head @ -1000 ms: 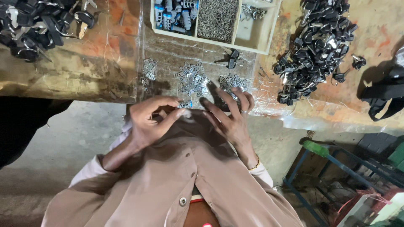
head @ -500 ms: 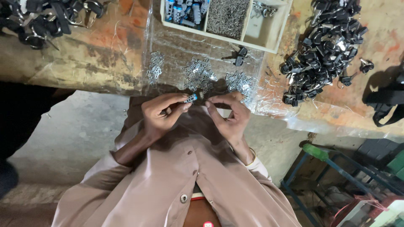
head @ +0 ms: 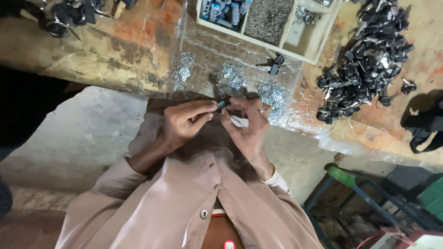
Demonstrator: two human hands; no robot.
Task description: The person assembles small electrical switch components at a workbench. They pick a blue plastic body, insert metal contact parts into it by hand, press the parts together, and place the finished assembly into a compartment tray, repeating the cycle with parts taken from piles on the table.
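Observation:
My left hand (head: 184, 122) and my right hand (head: 247, 124) meet at the fingertips just below the bench edge. Together they pinch a small dark metal part (head: 220, 105) between thumbs and forefingers. Above them, on a clear plastic sheet (head: 203, 50), lie three small heaps of silvery metal pieces (head: 230, 78). A dark key-like part (head: 274, 69) lies on the sheet near the tray.
A cream compartment tray (head: 295, 48) at the bench's far side holds blue-grey parts and fine metal bits. A big pile of black parts (head: 364, 69) lies right, another pile (head: 69, 16) top left. A blue metal frame (head: 360, 193) stands low right.
A second ago my right hand was spread over the metal pieces on the sheet; it has come back and joined my left hand on the small part.

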